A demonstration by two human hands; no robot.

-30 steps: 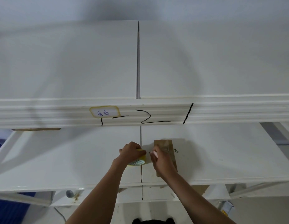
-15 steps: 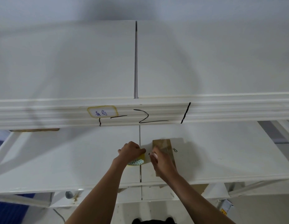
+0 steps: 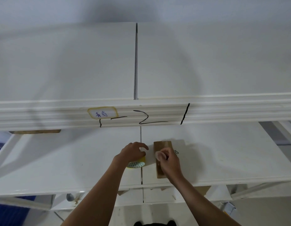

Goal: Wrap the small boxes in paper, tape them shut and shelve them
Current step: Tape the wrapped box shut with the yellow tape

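Note:
A brown paper-wrapped box (image 3: 162,145) lies lengthwise on the white middle shelf (image 3: 223,160), just right of the shelf's centre seam. My left hand (image 3: 132,152) grips a yellow tape roll (image 3: 136,164) standing on the shelf beside the box, with the index finger lifted. My right hand (image 3: 169,162) rests over the middle of the box and pinches a pale strip of tape (image 3: 158,154) between thumb and fingers. The near half of the box is partly hidden under that hand.
The upper shelf's front rail (image 3: 223,111) hangs just above and carries a yellow-edged label (image 3: 102,113) and black marker strokes. A cardboard piece (image 3: 35,131) shows under it at left. Brown scraps (image 3: 203,190) lie on the lower shelf, and a small carton (image 3: 229,209) sits at bottom right.
My hands have parted: the right hand moved right onto the box with the tape strip, away from the roll. The left hand stays on the roll and has lifted its index finger.

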